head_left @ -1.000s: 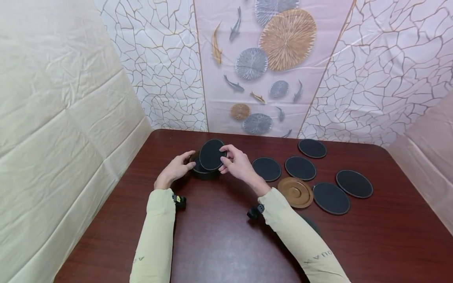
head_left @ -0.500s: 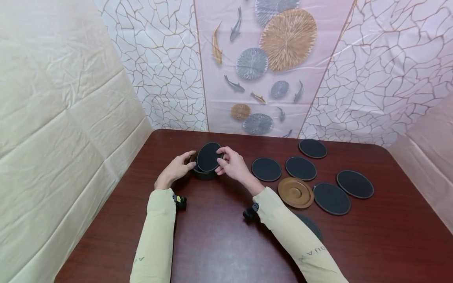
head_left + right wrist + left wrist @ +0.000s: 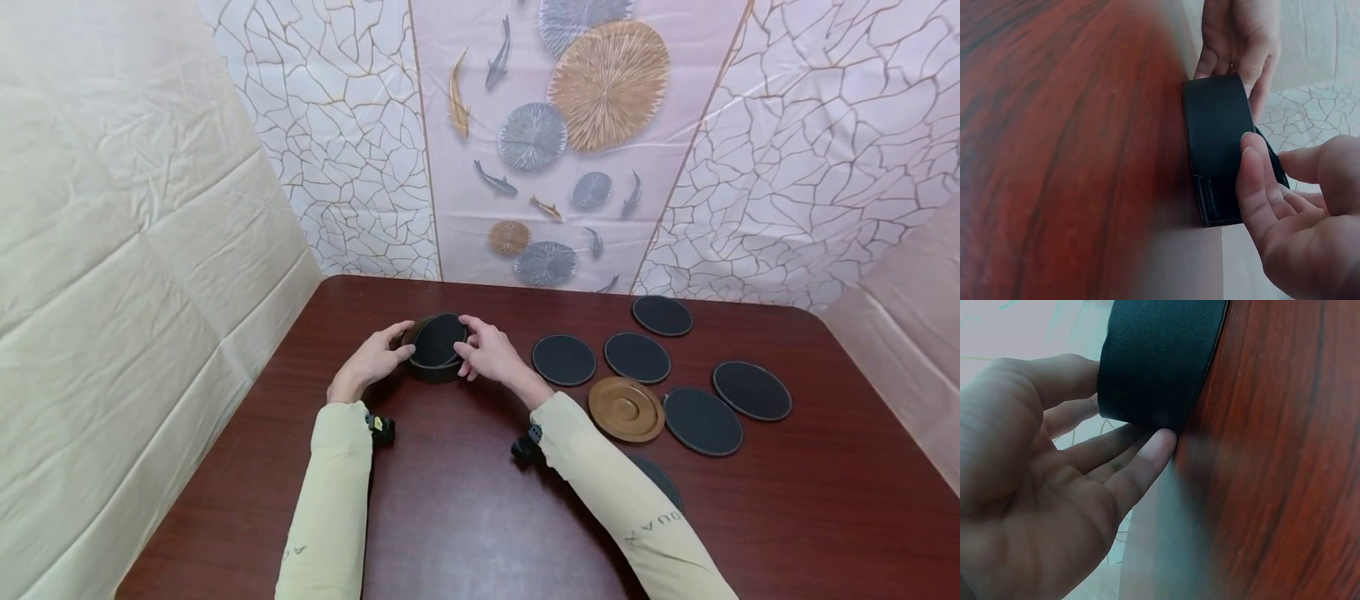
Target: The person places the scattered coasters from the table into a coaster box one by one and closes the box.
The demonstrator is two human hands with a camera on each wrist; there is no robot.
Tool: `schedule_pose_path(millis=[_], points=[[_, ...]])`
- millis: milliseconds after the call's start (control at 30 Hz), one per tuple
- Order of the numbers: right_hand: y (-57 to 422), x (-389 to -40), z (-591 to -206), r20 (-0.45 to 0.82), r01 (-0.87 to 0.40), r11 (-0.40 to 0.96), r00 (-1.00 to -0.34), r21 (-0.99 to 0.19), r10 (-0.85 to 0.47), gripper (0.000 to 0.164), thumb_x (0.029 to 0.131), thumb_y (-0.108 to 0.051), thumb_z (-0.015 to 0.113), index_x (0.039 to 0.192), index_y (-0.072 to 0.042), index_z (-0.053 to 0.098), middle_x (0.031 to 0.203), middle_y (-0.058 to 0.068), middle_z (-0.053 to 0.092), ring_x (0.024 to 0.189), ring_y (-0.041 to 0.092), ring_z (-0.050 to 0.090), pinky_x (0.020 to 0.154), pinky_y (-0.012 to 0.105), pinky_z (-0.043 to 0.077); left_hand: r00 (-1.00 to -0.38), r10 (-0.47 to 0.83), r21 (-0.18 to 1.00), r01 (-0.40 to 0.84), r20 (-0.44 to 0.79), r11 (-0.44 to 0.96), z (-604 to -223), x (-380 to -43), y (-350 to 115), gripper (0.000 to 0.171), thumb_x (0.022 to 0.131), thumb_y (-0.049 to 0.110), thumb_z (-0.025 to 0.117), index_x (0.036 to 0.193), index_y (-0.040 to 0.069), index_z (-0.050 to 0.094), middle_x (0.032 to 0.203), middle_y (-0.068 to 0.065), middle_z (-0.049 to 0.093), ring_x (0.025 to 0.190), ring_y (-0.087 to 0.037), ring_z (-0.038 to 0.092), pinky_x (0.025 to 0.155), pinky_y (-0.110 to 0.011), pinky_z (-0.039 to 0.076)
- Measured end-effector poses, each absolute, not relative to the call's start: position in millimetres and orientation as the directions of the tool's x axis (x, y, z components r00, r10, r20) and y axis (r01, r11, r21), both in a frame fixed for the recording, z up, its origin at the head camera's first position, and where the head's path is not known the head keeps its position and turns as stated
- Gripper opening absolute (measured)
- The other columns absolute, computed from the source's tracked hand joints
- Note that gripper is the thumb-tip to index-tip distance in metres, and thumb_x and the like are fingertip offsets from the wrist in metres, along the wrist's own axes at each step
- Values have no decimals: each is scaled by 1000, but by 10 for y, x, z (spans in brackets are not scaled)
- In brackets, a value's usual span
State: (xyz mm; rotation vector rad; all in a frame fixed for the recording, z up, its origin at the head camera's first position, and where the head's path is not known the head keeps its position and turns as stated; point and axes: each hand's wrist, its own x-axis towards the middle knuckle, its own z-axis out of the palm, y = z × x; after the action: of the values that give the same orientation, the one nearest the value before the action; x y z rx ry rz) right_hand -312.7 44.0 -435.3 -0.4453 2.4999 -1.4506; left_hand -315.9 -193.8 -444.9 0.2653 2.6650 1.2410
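A round black coaster holder (image 3: 435, 374) stands at the table's far left; its dark side wall (image 3: 1217, 119) shows in the right wrist view. My left hand (image 3: 371, 360) holds it from the left, thumb toward the near rim. In the left wrist view the fingers of that hand (image 3: 1054, 475) curl against the holder's wall (image 3: 1157, 359). With my right hand (image 3: 491, 353) I pinch a round black coaster (image 3: 437, 340) by its right edge. This coaster tilts in the holder's mouth, its left side lower. The holder's inside is mostly hidden beneath it.
Several black coasters lie flat on the right, among them one nearest the holder (image 3: 564, 360) and one farther right (image 3: 752, 390). A brown wooden round plate (image 3: 606, 408) lies among them. My right sleeve (image 3: 622, 500) partly covers another coaster (image 3: 660, 482).
My right hand has moved left and down with the coaster, from above the holder into its mouth, and the coaster leans less steeply. My left hand has stayed on the holder.
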Motion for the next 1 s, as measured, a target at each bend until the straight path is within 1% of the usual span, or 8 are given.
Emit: schedule_pose_path(millis=[67, 133, 200, 300, 500, 700, 833, 1000], points=[[438, -3123, -4359, -47, -152, 488, -927, -860, -372, 65, 99, -19, 59, 155, -10, 28, 81, 11, 71, 59, 19, 69, 62, 38, 59, -967, 239, 771, 81, -94, 631, -4451, -3161, -1938, 56, 100, 24, 54, 153, 18, 36, 154, -15, 40, 141, -33, 38, 115, -51, 31], [438, -3119, -4368, -63, -151, 507, -923, -849, -379, 66, 99, -20, 59, 155, -8, 27, 83, 9, 72, 59, 19, 70, 62, 37, 59, -967, 237, 773, 80, -93, 629, -4453, -3165, -1938, 56, 100, 25, 54, 153, 18, 36, 154, -15, 40, 141, -33, 38, 115, -51, 31], [442, -3110, -4370, -81, -141, 517, -920, -844, -383, 63, 99, -20, 58, 154, -7, 31, 85, 8, 73, 59, 20, 70, 62, 37, 59, -967, 236, 773, 79, -94, 629, -4453, -3166, -1943, 56, 100, 25, 54, 153, 18, 36, 154, -15, 40, 142, -33, 38, 115, -51, 31], [457, -3099, -4367, -92, -134, 527, -921, -839, -379, 52, 99, -20, 58, 148, -8, 43, 93, 10, 73, 59, 21, 70, 62, 37, 59, -967, 240, 773, 83, -91, 628, -4452, -3171, -1947, 56, 100, 26, 54, 153, 18, 36, 154, -15, 40, 142, -33, 37, 115, -51, 31], [517, -3075, -4316, -48, -177, 546, -927, -819, -372, 39, 100, -20, 55, 136, -5, 55, 98, 14, 73, 55, 20, 67, 57, 38, 57, -966, 244, 778, 86, -89, 622, -4445, -3161, -1949, 57, 100, 26, 54, 153, 18, 35, 154, -15, 39, 142, -33, 37, 115, -51, 31], [641, -3044, -4227, -12, -199, 524, -928, -828, -372, 30, 101, -20, 54, 125, -3, 61, 97, 20, 72, 60, 23, 68, 60, 43, 57, -964, 243, 792, 66, -106, 606, -4444, -3143, -1940, 57, 100, 24, 54, 154, 19, 35, 156, -14, 37, 144, -33, 35, 115, -51, 30], [749, -3046, -4192, -7, -206, 527, -928, -825, -374, 28, 101, -21, 54, 120, -3, 63, 99, 21, 72, 64, 27, 69, 61, 44, 57, -965, 243, 794, 69, -101, 604, -4437, -3132, -1944, 56, 101, 23, 54, 154, 18, 35, 156, -14, 38, 144, -33, 35, 115, -51, 30], [907, -3044, -4191, -14, -195, 545, -935, -816, -354, 23, 101, -23, 54, 115, -7, 64, 100, 21, 72, 68, 31, 69, 63, 46, 57, -963, 249, 800, 66, -106, 597, -4449, -3136, -1954, 57, 101, 23, 54, 154, 19, 34, 156, -14, 37, 144, -33, 34, 115, -52, 29]])
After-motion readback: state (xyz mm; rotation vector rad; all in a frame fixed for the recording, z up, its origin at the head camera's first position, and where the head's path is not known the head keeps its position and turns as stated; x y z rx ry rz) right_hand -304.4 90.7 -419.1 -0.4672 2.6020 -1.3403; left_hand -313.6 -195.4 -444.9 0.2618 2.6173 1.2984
